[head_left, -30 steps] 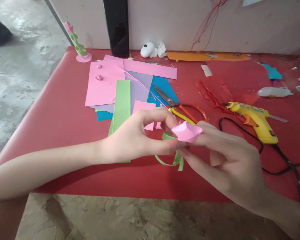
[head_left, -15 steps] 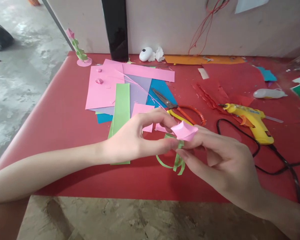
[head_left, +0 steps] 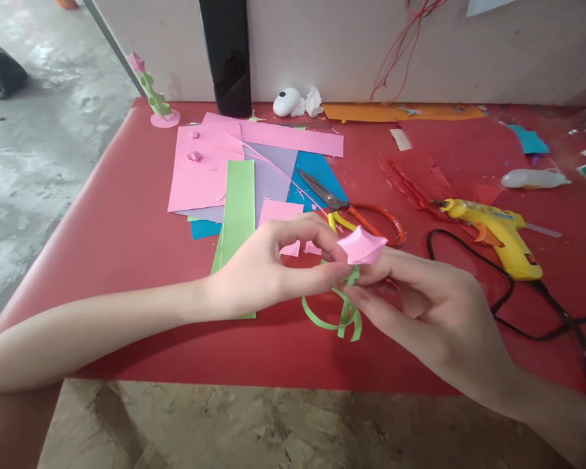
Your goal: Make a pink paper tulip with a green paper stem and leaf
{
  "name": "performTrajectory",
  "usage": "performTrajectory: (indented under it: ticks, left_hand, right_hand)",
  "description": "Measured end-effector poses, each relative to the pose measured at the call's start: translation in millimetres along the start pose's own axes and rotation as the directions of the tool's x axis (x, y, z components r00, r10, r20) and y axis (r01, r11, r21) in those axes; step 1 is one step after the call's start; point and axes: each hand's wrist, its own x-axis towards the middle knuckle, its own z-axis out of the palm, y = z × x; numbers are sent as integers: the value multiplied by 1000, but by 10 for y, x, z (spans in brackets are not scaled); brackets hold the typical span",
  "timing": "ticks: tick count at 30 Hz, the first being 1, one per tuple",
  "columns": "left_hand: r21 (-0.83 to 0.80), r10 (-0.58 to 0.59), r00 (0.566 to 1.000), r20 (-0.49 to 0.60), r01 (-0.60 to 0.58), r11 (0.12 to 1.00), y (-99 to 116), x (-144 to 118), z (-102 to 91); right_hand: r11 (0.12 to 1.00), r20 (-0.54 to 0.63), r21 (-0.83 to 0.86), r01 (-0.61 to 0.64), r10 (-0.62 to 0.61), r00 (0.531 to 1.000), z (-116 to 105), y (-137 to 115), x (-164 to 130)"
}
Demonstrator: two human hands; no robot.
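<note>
A small folded pink paper flower (head_left: 361, 247) with a curling green paper strip (head_left: 339, 314) hanging beneath it is held above the red table (head_left: 126, 221). My left hand (head_left: 268, 267) pinches it from the left with thumb and fingers. My right hand (head_left: 429, 312) grips it from the right, fingertips under the pink bud and on the green strip. The two hands meet at the flower, near the table's front edge.
A stack of pink, green, lilac and blue paper sheets (head_left: 234, 176) lies behind my hands. Orange-handled scissors (head_left: 351, 208) rest beside it. A yellow glue gun (head_left: 498, 234) with a black cord (head_left: 542, 319) lies right. A finished paper flower (head_left: 156, 98) stands at the back left.
The pink flower has been turned and raised slightly between my fingers. More of the green strip now hangs below it. Both hands stay in the same place.
</note>
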Motion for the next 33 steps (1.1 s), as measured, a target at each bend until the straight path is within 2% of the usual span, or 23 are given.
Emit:
performTrajectory:
  ticks: [7,12,18,33]
  left_hand:
    - [37,-42,999,-2,42,998,9,8,10]
    - [50,-42,999,-20,43,998,7,3,23]
    - [100,37,999,-26,-34,994,13,-26,44]
    - [117,62,998,-18,-59,991,-4,-24,57]
  right_hand:
    - [991,63,87,-106,101,993,3,-22,12]
    - [996,56,64,-55,52,997,-5,-25,40]
    - [999,13,35,8,-9,1000,0,-31,40]
    - [994,-29,101,-44,48,998,52,3,35]
